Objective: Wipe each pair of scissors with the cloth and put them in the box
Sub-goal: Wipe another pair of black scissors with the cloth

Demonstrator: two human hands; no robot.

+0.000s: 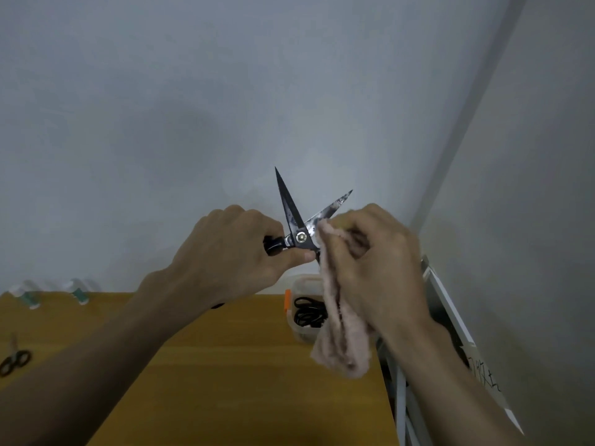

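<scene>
The left hand [238, 252] grips the black handles of a pair of scissors [297, 226], fingers curled round them and the thumb lying along the underside near the pivot screw. The scissors are held up in the air in front of the wall [193, 107], above the table's far edge, with the blades spread open in a V: the dark blade points almost straight up, the other, speckled and shiny, slants up to the right.

The right hand [370, 262] holds a pinkish cloth [341, 336], its fingers bunched round the upper part. The cloth's top is pressed against the slanted blade just right of the pivot, and the rest hangs down in loose folds over the table's right edge. The two hands are close together, each clamped on its own thing, meeting at the scissors.

Below the hands, at the far right corner of the wooden table [225, 381], stands a clear plastic box [304, 284] with an orange latch [287, 299] on its left side. Black handles of scissors already lie inside it; the cloth hides part of the box.

At the table's left edge lies a second pair of small scissors [14, 360] with black loops, well apart from the hands. Along the far edge at the left stand two spools [30, 297], blurred, with green thread. Right of the table, white boards [457, 317] lean against the side wall.
</scene>
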